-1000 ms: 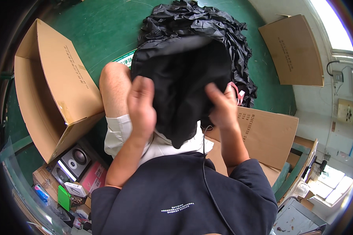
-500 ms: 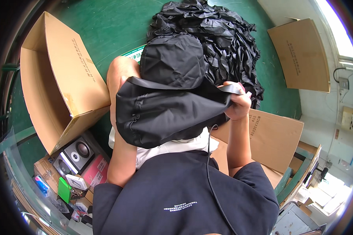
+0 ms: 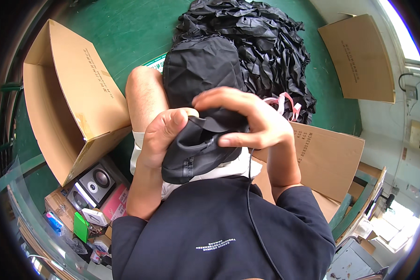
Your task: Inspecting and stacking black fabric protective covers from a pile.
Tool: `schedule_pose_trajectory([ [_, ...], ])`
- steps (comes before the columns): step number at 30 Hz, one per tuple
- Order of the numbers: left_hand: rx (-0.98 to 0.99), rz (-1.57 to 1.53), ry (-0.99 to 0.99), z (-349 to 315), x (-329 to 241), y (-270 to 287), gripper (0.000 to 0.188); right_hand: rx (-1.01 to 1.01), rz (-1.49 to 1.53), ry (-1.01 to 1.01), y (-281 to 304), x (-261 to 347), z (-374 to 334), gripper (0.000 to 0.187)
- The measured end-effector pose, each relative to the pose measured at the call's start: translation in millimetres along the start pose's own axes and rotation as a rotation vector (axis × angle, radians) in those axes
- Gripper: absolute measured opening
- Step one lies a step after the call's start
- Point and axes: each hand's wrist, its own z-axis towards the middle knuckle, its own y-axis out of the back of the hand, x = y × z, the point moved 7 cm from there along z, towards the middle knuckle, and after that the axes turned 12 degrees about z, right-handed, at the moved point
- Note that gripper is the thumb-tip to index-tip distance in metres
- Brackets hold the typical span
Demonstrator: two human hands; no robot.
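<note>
Above my lap, my left hand [image 3: 161, 137] is closed on the edge of a black fabric cover [image 3: 196, 156], its thumb on top. The cover is bunched up, with a puckered seam and a dark opening facing up. My right hand [image 3: 261, 119] arches over the opening, thumb and fingers wide apart. Its thumb touches the cloth near the rim, while the other fingertips reach towards my left thumb. Beyond my hands lies another black fabric piece [image 3: 198, 65] with a rounded far end, beside my bare knee. Cloth partly hides both hands' undersides.
A heap of crumpled black fabric pieces [image 3: 270, 46] spreads over the green floor [image 3: 121, 28]. Pink strips [image 3: 289, 105] lie at its near edge. An open cardboard box [image 3: 84, 93] stands left, cardboard [image 3: 329, 158] right, another box [image 3: 359, 56] far right. A thin black cable [image 3: 249, 210] crosses my shirt.
The cover, stretched wide between both hands before, is now bunched smaller. My right hand has let go of its right end and moved left over the opening. My left hand shows more fully.
</note>
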Motion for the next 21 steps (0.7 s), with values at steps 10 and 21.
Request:
schedule_pose_trajectory([
  [10,0.224,0.38,0.263,2.0,-27.7,33.9,0.034,-0.459,1.131,-0.285,10.5,-47.3,-23.0,0.028],
  [21,0.006,-0.157,-0.3,12.0,-18.3,97.7,0.049,-0.81,1.643,0.211,40.6,-82.0,-62.5,0.052],
])
